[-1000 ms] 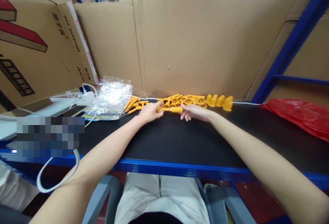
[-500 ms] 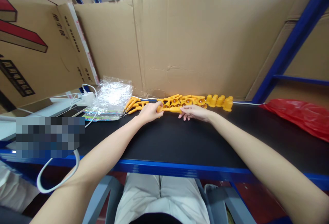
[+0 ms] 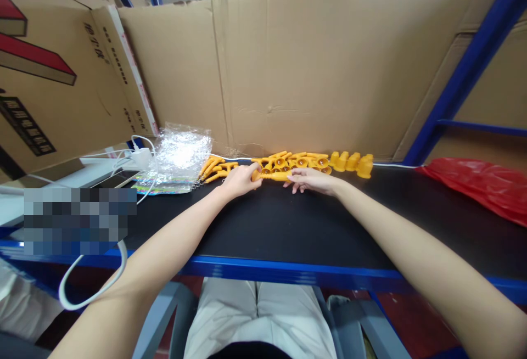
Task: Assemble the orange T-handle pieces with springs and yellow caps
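1. the left hand point(image 3: 242, 179) is above the black tabletop point(image 3: 288, 233), near its far side, with the fingers grasping the left end of a yellow piece point(image 3: 280, 176).
2. the right hand point(image 3: 310, 179) comes from the other side; its thumb and front fingers are grasping the right end of the same piece, while the other fingers bend loosely below.
3. the yellow piece is between the two hands, lying almost level from left to right, in front of the pile; whether it touches the tabletop, i cannot tell.
4. just behind it there is a pile of yellow parts point(image 3: 323, 162), and several of them show round open mouths toward the person.
5. beside the left hand, further left, thin yellow sticks point(image 3: 214, 168) lie close together.
6. to the right of the pile, yellow cups point(image 3: 364, 167) stand upside down in a group.
7. at the left, a shiny clear plastic bag point(image 3: 183, 147) lies near a white charger point(image 3: 142, 157) with its cables.
8. at the far right rests a red plastic bag point(image 3: 480, 186), well apart from the hands.
9. a tall cardboard sheet point(image 3: 296, 73) stands behind all these things.
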### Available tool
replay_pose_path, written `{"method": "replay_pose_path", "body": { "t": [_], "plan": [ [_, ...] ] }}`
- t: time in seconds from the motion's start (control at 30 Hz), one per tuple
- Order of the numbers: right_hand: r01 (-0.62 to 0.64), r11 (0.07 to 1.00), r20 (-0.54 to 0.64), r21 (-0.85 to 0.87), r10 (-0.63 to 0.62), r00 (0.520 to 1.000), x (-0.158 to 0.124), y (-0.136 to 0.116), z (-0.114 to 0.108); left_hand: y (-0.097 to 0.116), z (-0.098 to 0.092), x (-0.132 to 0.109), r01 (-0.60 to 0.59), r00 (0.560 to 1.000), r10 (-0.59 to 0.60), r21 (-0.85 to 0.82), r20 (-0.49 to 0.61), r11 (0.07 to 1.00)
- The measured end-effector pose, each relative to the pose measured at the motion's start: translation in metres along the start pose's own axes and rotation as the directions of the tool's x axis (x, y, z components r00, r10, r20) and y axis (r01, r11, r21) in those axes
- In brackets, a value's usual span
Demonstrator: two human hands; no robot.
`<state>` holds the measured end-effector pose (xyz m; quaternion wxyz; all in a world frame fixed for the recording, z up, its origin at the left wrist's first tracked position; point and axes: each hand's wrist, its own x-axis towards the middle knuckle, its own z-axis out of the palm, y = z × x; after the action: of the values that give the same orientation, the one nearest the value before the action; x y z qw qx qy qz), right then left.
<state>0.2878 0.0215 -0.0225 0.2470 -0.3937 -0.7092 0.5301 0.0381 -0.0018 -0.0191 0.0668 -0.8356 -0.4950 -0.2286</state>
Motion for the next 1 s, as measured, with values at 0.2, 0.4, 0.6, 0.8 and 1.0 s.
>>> {"method": "replay_pose_path", "body": {
  "t": [0.2, 0.4, 0.6, 0.8, 1.0],
  "plan": [
    [0.004, 1.000, -0.003, -0.028, -0.004, 1.000, 0.000, 0.000, 0.000, 0.000, 0.000, 0.000, -0.006, 1.000, 0.006, 0.014, -0.009, 1.000],
    [-0.003, 1.000, -0.022, -0.022, 0.002, 1.000, -0.001, -0.001, 0.002, -0.001, 0.001, 0.000, -0.007, 1.000, 0.007, 0.012, -0.007, 1.000],
    [0.008, 1.000, -0.058, 0.003, -0.008, 0.998, 0.000, -0.002, 0.002, 0.000, 0.000, 0.000, -0.005, 1.000, 0.005, 0.003, 0.004, 1.000],
    [0.057, 0.998, -0.193, -0.008, -0.058, 0.980, 0.002, -0.001, 0.002, -0.001, -0.004, 0.000, 0.031, 1.000, -0.031, -0.035, -0.003, 0.999],
    [0.242, 0.959, -0.412, -0.149, -0.283, 0.866, 0.005, -0.011, 0.004, -0.021, -0.004, 0.006, 0.225, 0.974, -0.222, 0.072, -0.046, 0.972]
  ]
}}
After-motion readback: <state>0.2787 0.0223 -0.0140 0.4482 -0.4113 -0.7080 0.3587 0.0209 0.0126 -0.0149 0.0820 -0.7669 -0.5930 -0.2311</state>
